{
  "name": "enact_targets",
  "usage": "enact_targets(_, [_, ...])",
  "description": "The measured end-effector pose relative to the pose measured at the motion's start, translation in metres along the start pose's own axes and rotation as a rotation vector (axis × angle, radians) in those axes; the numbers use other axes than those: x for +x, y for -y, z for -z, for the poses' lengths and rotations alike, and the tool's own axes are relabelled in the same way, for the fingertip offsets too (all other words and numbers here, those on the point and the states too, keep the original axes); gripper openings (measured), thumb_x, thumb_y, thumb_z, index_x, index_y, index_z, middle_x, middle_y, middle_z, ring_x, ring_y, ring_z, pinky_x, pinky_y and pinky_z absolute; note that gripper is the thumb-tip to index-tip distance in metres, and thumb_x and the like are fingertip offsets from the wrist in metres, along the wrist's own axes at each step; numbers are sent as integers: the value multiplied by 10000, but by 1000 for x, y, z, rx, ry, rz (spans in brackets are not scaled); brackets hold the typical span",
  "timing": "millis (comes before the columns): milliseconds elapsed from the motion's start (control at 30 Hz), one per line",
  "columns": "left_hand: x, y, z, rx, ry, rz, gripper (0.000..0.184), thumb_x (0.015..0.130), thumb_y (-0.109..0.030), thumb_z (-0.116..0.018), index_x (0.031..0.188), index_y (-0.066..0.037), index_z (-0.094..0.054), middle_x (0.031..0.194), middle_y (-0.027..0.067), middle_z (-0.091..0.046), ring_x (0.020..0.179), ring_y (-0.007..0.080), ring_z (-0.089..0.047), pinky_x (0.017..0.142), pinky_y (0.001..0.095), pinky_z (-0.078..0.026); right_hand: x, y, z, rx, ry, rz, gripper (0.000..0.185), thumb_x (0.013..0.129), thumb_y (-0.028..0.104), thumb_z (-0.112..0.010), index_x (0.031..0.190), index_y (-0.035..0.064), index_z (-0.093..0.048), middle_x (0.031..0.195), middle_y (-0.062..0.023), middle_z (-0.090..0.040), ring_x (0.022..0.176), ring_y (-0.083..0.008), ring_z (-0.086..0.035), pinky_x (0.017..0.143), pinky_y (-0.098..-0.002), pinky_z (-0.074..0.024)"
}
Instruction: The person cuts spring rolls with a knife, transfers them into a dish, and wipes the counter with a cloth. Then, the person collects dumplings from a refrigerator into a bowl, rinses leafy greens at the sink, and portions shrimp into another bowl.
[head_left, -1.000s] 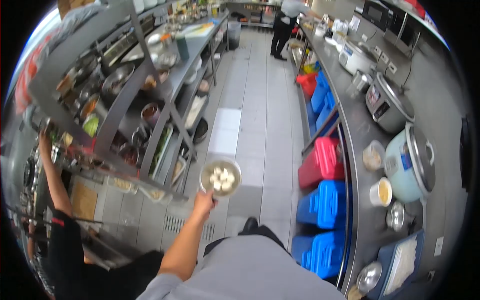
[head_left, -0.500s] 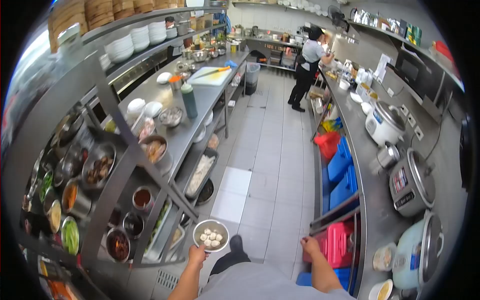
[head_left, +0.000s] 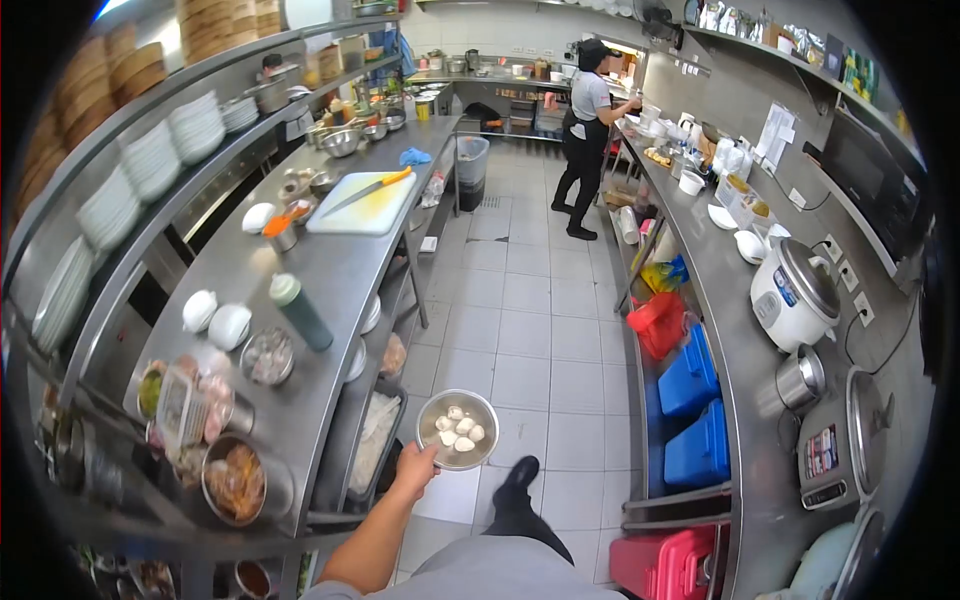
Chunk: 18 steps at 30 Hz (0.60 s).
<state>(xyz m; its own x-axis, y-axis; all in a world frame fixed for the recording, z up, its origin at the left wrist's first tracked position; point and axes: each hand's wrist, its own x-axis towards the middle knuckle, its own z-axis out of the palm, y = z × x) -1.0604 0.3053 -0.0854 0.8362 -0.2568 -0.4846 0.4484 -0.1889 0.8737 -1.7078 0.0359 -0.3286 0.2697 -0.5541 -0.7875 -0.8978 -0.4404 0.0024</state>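
Note:
My left hand (head_left: pixel 418 470) is closed on the near left rim of a steel bowl (head_left: pixel 431 413), carried over the floor in front of me. Several white, rounded food pieces (head_left: pixel 464 426) lie in the bottom of it; their exact kind is unclear. My right hand is out of the picture. Left of the bowl, under the counter, a tray of pale food (head_left: pixel 374 440) is nearest to it.
On the left counter (head_left: pixel 225 290) are a green squeeze bottle (head_left: pixel 300 310), a cutting board (head_left: pixel 385 215) with a yellow-handled knife, and food bowls. Rice cookers (head_left: pixel 795 295) line the right counter, above blue bins (head_left: pixel 692 440). A co-worker (head_left: pixel 588 130) stands farther down the tiled aisle.
I have moved forward along the aisle, carrying the bowl in my left hand, now a little farther right and higher in view. My right hand has left the picture.

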Motion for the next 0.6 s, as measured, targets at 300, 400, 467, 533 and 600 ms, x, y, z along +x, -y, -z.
enact_targets(300, [181, -101, -101, 26, -22, 205, 286, 924, -188, -626, 1019, 80, -656, 759, 142, -693, 523, 156, -590, 445, 314, -435, 181, 138, 220, -100, 49, 140, 602, 1035, 553, -482, 1310, 65, -702, 1436, -169, -631, 1326, -369, -592, 1112, -487, -467])
enact_targets(400, [246, -123, -100, -38, -111, 111, 287, 928, -186, -621, 1027, 81, -658, 764, 142, -697, 533, 160, -601, 455, 318, -449, 314, 180, 319, -530, 46, 388, 600, 1039, 551, -475, 1306, 64, -705, 1433, -170, -634, 1318, -369, -598, 1110, -488, -467])
enact_targets(467, [287, -134, -99, -87, -165, 57, 252, 932, -148, -605, 1033, 74, -666, 758, 135, -692, 530, 153, -604, 458, 304, -460, 359, 267, 441, -331, -30, 217, 578, 1046, 536, -463, 1238, 66, -742, 1329, -190, -689, 1244, -384, -645, 1091, -499, -478])
enact_targets(533, [308, -178, -107, -217, -162, 109, 153, 938, -99, -559, 1023, 2, -634, 721, 75, -635, 503, 109, -528, 424, 251, -373, 395, 353, 562, -186, -333, 335, 417, 986, 431, -605, 1024, 53, -779, 1095, -184, -762, 1050, -405, -711, 926, -491, -564])
enact_targets(600, [358, -180, -105, -238, -202, 100, 165, 933, -99, -573, 1005, 25, -654, 726, 103, -658, 497, 121, -550, 408, 262, -380, 400, 440, 660, 123, -563, 406, 390, 970, 399, -645, 1067, 42, -769, 1082, -216, -755, 1040, -391, -719, 923, -463, -564])
